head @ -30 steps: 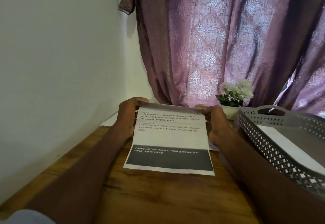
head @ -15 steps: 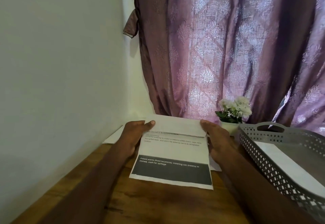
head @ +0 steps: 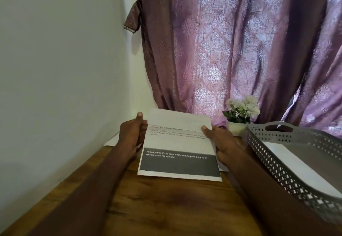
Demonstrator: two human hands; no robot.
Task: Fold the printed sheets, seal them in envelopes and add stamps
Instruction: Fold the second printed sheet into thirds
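A printed sheet (head: pixel 177 146) with a dark band near its lower edge lies on the wooden table (head: pixel 166 208). Its far part is folded over toward me, blank back showing. My left hand (head: pixel 131 135) grips the sheet's left edge at the fold, thumb on the flap. My right hand (head: pixel 220 143) holds the right edge, thumb on the flap's corner. More white paper (head: pixel 111 141) lies flat under and behind the sheet.
A grey perforated tray (head: pixel 277 165) with white paper inside stands at the right. A small white pot of white flowers (head: pixel 238 119) sits behind the sheet by the purple curtain (head: pixel 231 50). A white wall (head: pixel 55 69) runs along the table's left side.
The sheet's far edge has been brought over toward me, so the folded flap now covers more of the printed text. Both hands stayed at the sheet's sides.
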